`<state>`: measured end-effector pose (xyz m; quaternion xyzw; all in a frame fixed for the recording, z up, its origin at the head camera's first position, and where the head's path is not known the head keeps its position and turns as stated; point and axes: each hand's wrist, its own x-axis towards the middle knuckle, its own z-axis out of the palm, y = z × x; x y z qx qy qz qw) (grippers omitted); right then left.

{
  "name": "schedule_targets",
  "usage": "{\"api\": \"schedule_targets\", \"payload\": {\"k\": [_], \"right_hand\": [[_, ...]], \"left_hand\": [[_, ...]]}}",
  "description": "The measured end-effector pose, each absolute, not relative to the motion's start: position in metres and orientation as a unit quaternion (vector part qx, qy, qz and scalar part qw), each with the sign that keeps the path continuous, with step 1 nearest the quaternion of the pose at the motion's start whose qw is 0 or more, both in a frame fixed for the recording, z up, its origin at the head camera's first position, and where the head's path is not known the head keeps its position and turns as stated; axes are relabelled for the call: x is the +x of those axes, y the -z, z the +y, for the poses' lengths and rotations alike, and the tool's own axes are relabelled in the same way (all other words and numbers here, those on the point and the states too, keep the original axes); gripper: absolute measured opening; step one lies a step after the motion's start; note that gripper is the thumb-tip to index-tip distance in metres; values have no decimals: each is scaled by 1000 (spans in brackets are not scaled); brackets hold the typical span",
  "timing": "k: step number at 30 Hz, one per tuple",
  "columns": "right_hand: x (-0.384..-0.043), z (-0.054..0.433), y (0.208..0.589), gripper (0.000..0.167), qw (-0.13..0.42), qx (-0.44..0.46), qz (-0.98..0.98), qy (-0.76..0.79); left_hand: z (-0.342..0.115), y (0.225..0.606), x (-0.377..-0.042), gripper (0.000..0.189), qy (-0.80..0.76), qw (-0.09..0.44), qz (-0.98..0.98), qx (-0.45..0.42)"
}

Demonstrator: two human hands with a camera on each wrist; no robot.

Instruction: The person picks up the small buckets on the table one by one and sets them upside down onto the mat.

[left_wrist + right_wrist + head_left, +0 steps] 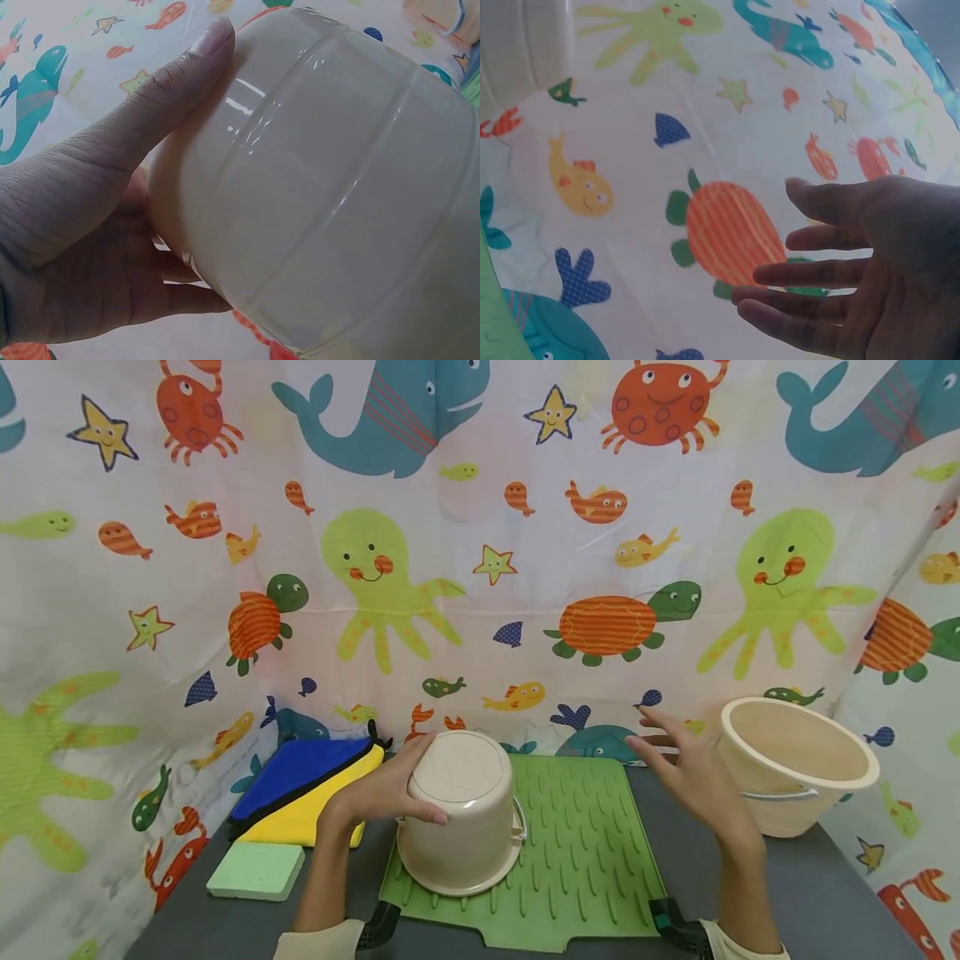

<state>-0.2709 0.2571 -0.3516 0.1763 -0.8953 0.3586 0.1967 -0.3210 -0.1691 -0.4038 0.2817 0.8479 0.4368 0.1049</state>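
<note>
An upside-down cream bucket stands at the left part of a green ridged mat, its wire handle hanging at the right side. My left hand grips the bucket near its upturned base. In the left wrist view, the thumb of my left hand lies along the bucket wall and the other fingers go behind it. My right hand hovers over the mat's right edge with fingers spread, holding nothing. The right wrist view shows that right hand against the printed curtain.
A second cream bucket stands upright at the right, close to my right hand. At the left lie folded blue and yellow cloths and a pale green sponge on the dark table. A sea-animal curtain hangs behind.
</note>
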Motion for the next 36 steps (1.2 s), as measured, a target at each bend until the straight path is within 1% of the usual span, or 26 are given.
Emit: {"api": "schedule_targets", "payload": {"k": [4,8,11,15,19,23,25,31,36], "right_hand": [[-271,276,353,47,252,139,-888,-359],[-270,291,355,43,275,108,-887,-356],[-267,302,356,44,271,78,-891,-355],[-265,319,358,51,258,18,-890,-377],[-266,337,363,58,239,-69,-883,-398],[-269,353,370,65,209,-160,-869,-419],[-271,359,375,69,205,-199,-853,-436],[-277,363,390,79,224,-286,-789,-495],[-282,363,400,74,263,-330,-737,-528]], "left_hand": [[-169,404,-321,123,-438,103,847,282],[-168,405,-320,124,-437,105,848,280],[-169,406,-320,124,-436,107,849,279],[-170,406,-320,123,-436,107,848,282],[-169,406,-321,124,-434,107,850,280],[-169,405,-320,125,-436,113,850,274],[-170,405,-320,124,-438,115,848,274],[-169,404,-319,125,-440,116,847,276],[-169,402,-319,128,-438,122,850,268]]}}
